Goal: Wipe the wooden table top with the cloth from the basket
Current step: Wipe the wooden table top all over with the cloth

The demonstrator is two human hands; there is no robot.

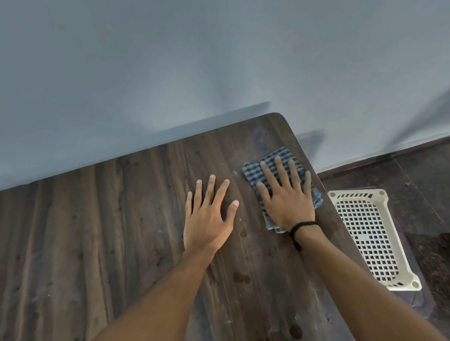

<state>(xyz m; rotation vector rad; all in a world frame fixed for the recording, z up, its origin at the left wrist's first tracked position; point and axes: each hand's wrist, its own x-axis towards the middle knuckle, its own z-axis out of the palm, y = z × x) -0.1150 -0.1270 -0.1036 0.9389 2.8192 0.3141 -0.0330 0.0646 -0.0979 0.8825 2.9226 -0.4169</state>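
A dark wooden table top (97, 230) fills the lower left of the view. Near its far right corner lies a blue-and-white checked cloth (253, 173). My right hand (287, 199) presses flat on the cloth with fingers straight and spread; a black band circles its wrist. My left hand (209, 212) rests flat on the bare wood just left of the cloth, fingers spread, holding nothing. A cream plastic basket (370, 237) with a perforated bottom stands on the floor beside the table's right edge.
A plain grey wall (201, 44) runs along the table's far edge. Dark floor (436, 199) lies to the right of the table. Dark spots and pale dusty smears mark the wood near the right edge.
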